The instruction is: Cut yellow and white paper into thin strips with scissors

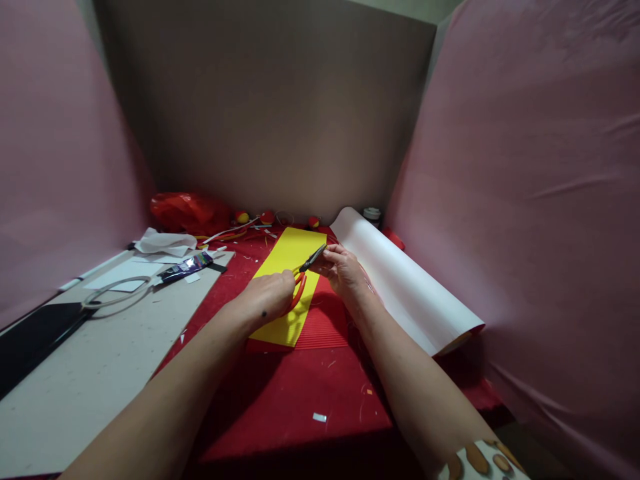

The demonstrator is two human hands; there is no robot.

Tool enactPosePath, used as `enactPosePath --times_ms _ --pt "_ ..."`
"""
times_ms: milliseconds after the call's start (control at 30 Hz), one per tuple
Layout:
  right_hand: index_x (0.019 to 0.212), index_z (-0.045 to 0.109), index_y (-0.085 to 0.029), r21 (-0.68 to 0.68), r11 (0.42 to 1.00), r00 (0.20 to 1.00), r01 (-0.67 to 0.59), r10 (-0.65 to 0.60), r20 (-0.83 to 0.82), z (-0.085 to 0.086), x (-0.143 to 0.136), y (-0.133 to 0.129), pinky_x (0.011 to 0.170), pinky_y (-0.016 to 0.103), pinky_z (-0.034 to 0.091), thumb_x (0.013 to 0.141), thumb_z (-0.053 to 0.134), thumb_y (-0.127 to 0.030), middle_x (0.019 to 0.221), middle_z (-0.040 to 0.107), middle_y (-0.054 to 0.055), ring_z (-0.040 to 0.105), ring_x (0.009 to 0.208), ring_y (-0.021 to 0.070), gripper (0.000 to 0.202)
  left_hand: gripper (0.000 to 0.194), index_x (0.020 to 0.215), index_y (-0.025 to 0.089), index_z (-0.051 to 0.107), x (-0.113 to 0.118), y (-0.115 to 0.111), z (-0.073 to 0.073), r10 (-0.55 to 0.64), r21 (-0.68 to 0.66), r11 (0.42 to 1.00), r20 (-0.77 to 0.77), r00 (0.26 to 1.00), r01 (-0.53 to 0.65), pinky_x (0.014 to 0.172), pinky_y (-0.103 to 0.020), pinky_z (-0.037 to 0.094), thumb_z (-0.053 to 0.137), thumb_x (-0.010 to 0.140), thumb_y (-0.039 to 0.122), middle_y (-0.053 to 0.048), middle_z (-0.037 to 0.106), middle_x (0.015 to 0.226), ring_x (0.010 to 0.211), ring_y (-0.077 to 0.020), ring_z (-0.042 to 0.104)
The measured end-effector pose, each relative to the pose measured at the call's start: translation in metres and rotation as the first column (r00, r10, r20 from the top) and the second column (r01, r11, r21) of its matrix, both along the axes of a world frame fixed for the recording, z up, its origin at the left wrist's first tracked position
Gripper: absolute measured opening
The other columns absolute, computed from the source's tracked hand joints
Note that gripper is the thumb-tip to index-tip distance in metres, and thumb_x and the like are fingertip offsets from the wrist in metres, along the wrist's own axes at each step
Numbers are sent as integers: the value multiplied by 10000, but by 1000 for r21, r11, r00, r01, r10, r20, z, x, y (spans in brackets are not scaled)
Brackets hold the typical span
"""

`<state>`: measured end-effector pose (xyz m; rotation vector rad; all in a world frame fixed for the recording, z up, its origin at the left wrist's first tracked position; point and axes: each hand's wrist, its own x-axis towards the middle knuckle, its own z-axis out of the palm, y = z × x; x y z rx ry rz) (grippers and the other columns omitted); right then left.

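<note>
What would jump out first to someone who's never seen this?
Probably the bright yellow sheet near the middle of the red-covered table. Over it, the left hand holds scissors, blades pointing toward the right hand. To the right lies a large white roll.

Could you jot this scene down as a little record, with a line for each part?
Left hand: holding red-handled scissors
Right hand: fingers pinched at the blade tips; whether they hold something is too small to tell
Beneath the scissors: yellow sheet, overlapping a ribbed red sheet
Surface: red cloth with small scraps
Right side: white roll, lying slantwise
Left side: pale board bearing a shiny packet
Far edge: red plastic bag
</note>
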<state>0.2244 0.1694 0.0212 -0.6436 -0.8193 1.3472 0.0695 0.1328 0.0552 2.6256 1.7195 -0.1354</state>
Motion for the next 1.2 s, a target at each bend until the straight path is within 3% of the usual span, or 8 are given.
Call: enactPosePath --times_ms 233,433,633,900,1200 --pt "684 505 -155 -2 1000 999 -6 6 40 1 -1 -3 599 335 553 661 549 -75 575 646 0 621 527 136 94 413 1011 108 520 0 4 -3 9 7 1000 -3 1000 -9 613 -329 416 230 859 359 -187 640 882 780 -277 618" --pt "684 502 -161 8 1000 998 -20 19 53 -1 -1 -2 608 335 554 664 566 -93 576 651 3 632 550 148 95 259 859 144 580 -3 9 -1 122 -166 981 137 983 -99 569 -262 389 393 789 308 -100 636 643 599 -198 601" --pt "676 486 -167 11 1000 998 -7 6 62 0 0 -2 609 334 552 663 563 -110 574 661 20 642 581 163 97 252 931 146 521 -6 1 8 38 -104 994 35 999 -34 514 -295 359 363 746 210 -144 635 801 657 -248 594" --pt "669 502 -170 28 1000 996 -9 6 95 -4 -2 1 610 326 555 622 554 -112 535 624 -27 590 502 118 91 256 934 133 510 -2 4 -4 -50 -51 997 -3 999 50 555 -320 393 362 734 192 -179 627 873 760 -289 608" --pt "668 507 -169 48 999 995 -25 20 100 -4 -2 0 631 347 553 635 561 -108 553 625 -23 605 528 127 87 287 958 123 534 -4 7 -10 -65 -1 998 7 998 65 554 -334 401 342 783 245 -200 629 895 781 -315 612"
